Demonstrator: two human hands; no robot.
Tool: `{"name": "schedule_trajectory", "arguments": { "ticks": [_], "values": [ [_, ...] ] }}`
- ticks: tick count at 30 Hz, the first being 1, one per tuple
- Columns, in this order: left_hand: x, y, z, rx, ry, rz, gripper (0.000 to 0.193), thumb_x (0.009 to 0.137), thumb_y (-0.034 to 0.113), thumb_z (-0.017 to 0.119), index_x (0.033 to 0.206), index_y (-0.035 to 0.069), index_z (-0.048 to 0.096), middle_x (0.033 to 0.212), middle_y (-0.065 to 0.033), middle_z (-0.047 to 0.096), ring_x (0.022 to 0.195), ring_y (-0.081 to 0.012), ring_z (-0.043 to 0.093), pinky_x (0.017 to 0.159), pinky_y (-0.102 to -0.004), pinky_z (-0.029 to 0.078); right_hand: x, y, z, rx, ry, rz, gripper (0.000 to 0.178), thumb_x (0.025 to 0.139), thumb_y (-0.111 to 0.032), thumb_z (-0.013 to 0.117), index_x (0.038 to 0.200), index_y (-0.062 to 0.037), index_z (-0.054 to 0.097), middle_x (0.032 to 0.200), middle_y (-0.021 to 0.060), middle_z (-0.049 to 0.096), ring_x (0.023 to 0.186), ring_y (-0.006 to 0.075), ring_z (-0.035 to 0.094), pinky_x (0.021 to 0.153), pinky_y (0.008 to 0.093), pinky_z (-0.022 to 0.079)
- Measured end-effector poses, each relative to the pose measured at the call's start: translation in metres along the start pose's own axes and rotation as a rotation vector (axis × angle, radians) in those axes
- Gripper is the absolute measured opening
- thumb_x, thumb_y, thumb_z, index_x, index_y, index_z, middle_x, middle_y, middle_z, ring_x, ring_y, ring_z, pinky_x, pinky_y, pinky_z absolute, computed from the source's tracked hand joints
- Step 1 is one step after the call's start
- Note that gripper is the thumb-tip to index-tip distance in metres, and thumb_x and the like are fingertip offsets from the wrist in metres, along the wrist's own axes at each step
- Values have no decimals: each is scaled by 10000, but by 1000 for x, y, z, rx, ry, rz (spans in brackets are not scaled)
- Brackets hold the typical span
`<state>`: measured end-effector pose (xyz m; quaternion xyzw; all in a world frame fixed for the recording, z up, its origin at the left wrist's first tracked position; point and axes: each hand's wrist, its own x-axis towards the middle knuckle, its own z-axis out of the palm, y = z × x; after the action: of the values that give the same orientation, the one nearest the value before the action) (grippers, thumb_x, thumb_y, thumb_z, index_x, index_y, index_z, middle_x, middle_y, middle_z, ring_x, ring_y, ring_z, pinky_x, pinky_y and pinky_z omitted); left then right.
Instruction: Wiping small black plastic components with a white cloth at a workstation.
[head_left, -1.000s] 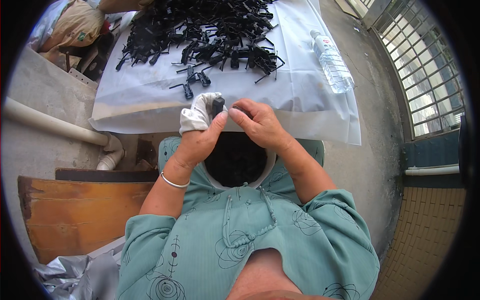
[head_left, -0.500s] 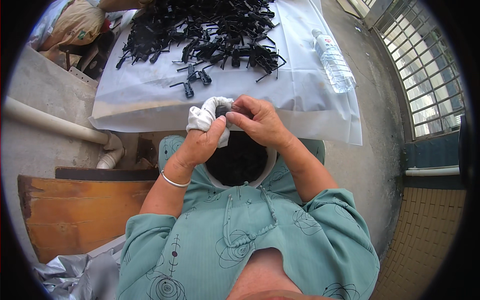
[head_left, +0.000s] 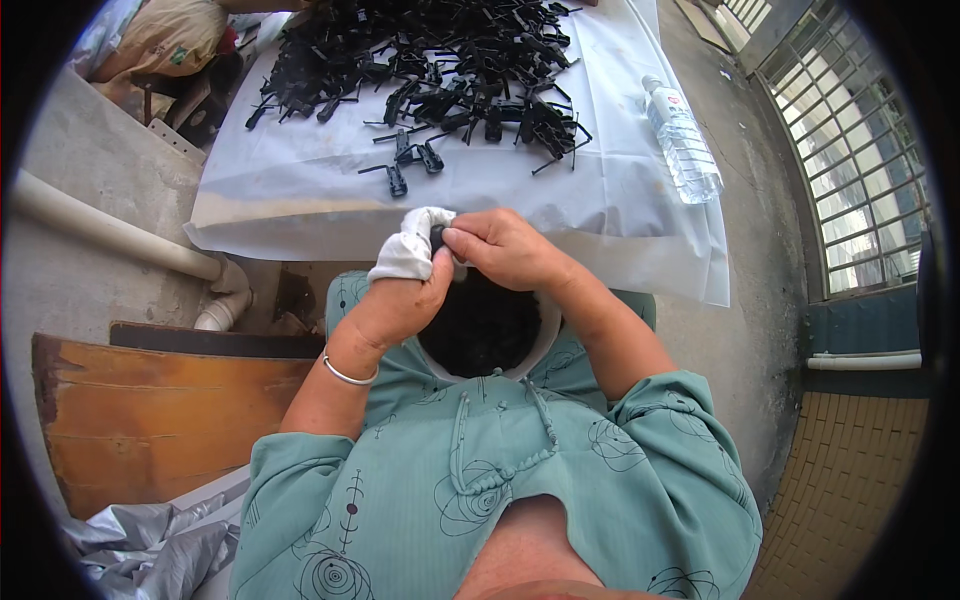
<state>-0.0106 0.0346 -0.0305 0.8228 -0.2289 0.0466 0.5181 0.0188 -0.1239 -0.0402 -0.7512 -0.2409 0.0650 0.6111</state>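
Observation:
My left hand (head_left: 405,300) has a white cloth or glove (head_left: 403,252) over its fingers, with the thumb bare. Between that thumb and the covered fingers it grips a small black plastic part (head_left: 437,236), most of which is hidden. Thumb and forefinger of my right hand (head_left: 508,245) pinch together at the same part from the other side. Below both hands, between my knees, a white bucket (head_left: 547,335) holds a mass of small black pieces (head_left: 482,325) that I cannot make out singly.
Ahead, a table under a white plastic sheet (head_left: 640,235) bears a heap of black plastic parts (head_left: 430,70), with several loose ones (head_left: 405,155) nearer me. A clear water bottle (head_left: 682,145) lies at its right. Left are a pipe (head_left: 115,235) and a wooden board (head_left: 170,410).
My fingers have shifted around the black part, and the right hand's fingers have drawn closer together. The cloth sits flatter over the left fingers. The view has tilted slightly.

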Motion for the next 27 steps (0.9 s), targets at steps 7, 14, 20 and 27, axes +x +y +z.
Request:
{"name": "schedule_trajectory", "arguments": {
  "ticks": [7,14,20,27],
  "values": [
    [-8,-21,-13,232,-90,57,319,809,160,582,1093,16,560,1048,-175,572,978,-334,530,865,-377,414,59,7,-1,-855,244,23,352,803,-352,587,865,-6,574,738,182,622,732,360,604,628,428,473],
    [7,-26,-39,-18,227,35,230,869,35,524,1090,-22,554,1034,-91,605,837,-130,574,710,-265,476,46,8,-9,-847,226,36,299,767,-269,611,896,-8,541,727,169,610,694,341,594,633,407,467],
    [8,-23,-36,-235,-116,45,360,851,68,559,1193,8,463,959,-75,601,669,-57,491,561,-193,429,13,-38,-23,-469,-297,10,286,748,-228,635,913,-4,569,670,141,583,616,298,573,568,384,450],
    [4,-15,-20,-543,-13,-274,271,875,103,544,1127,23,484,803,-24,587,577,-36,474,487,-176,400,-7,-32,-1,-287,110,-180,215,743,-108,676,915,-16,587,623,55,526,506,132,472,481,260,387]
  ]
}}
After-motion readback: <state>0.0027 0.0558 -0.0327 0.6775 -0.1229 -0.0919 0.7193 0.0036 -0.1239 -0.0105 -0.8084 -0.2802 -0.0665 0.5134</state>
